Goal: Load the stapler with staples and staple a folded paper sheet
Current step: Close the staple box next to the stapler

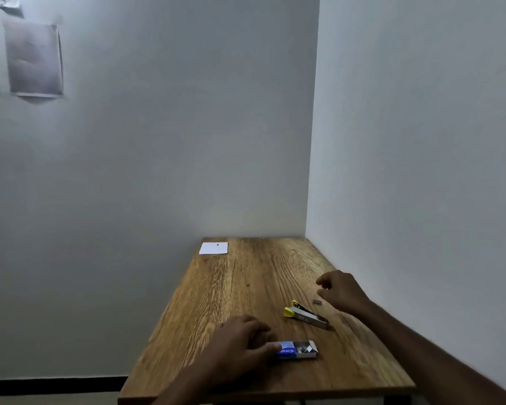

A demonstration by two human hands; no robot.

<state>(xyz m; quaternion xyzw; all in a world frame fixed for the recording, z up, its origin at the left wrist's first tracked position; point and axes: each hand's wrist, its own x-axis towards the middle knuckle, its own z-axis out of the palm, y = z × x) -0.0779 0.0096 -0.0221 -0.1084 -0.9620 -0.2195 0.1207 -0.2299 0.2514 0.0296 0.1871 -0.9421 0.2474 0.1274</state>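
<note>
A yellow and silver stapler (306,314) lies opened on the wooden table (246,287), right of centre. Just right of it lies a small strip of staples (317,301). My right hand (341,290) hovers over that strip with loosely curled fingers and holds nothing I can see. A blue staple box (297,349) sits near the front edge, slid open with staples showing at its right end. My left hand (246,343) holds the box's left end with thumb and fingers. A white paper sheet (214,248) lies flat at the table's far left corner.
The table stands in a corner, with a wall along its far edge and another along its right side (421,200). Papers (34,58) hang on the far wall at the upper left. Floor and a dark skirting show left of the table.
</note>
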